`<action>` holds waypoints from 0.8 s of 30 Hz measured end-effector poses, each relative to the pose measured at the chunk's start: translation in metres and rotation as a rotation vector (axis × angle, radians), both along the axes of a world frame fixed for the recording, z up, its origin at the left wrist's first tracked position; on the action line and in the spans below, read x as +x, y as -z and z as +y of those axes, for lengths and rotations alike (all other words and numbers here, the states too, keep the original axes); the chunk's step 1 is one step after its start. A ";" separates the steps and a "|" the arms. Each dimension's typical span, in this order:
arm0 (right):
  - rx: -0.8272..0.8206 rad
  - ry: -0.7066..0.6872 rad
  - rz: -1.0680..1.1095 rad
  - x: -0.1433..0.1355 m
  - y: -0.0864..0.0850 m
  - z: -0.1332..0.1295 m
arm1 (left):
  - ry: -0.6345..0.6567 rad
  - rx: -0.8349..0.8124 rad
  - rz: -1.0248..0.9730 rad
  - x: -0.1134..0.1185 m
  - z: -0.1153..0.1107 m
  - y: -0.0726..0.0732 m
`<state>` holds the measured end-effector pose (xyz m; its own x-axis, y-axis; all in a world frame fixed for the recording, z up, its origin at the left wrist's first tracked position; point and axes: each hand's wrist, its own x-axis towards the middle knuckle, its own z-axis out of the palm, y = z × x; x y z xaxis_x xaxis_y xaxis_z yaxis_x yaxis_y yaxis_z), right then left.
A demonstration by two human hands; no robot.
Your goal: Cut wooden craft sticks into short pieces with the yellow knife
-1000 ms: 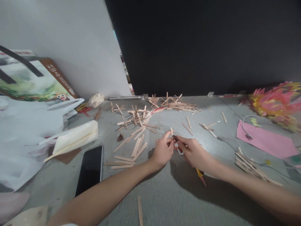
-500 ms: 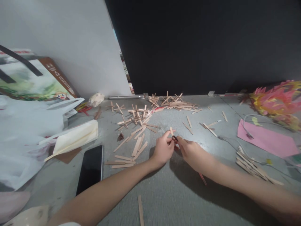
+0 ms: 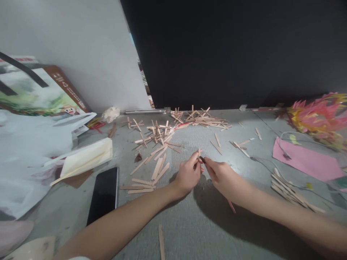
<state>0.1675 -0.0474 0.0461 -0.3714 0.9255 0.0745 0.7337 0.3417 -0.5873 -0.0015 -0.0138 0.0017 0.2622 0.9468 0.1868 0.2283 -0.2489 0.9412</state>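
Popsicle stick (image 3: pixel 199 152): 1 piece, pinched upright in my left hand (image 3: pixel 187 175) above mid-desk (image 3: pixel 189 224). My right hand (image 3: pixel 221 175) has closed in since 1 second ago, fingertips clenched on something dark at its base; joining apparently underway.

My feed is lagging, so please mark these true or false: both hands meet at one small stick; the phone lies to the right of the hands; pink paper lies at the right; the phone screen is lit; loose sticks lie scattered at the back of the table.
1. Both hands meet at one small stick: true. The left hand and right hand pinch the small stick between fingertips.
2. The phone lies to the right of the hands: false. The phone lies to their left.
3. Pink paper lies at the right: true, the pink paper.
4. The phone screen is lit: false. It is dark.
5. Loose sticks lie scattered at the back: true, the loose sticks.
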 end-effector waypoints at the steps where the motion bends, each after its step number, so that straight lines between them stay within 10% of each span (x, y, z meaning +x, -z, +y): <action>1: 0.000 0.000 0.003 0.000 -0.001 -0.001 | -0.002 0.000 -0.013 0.000 0.000 -0.001; 8: 0.028 0.024 -0.108 -0.004 0.005 0.001 | 0.016 -0.209 -0.242 0.003 0.003 -0.007; 24: 0.044 -0.014 -0.264 -0.005 0.001 0.001 | 0.015 -0.113 -0.122 0.000 0.003 -0.004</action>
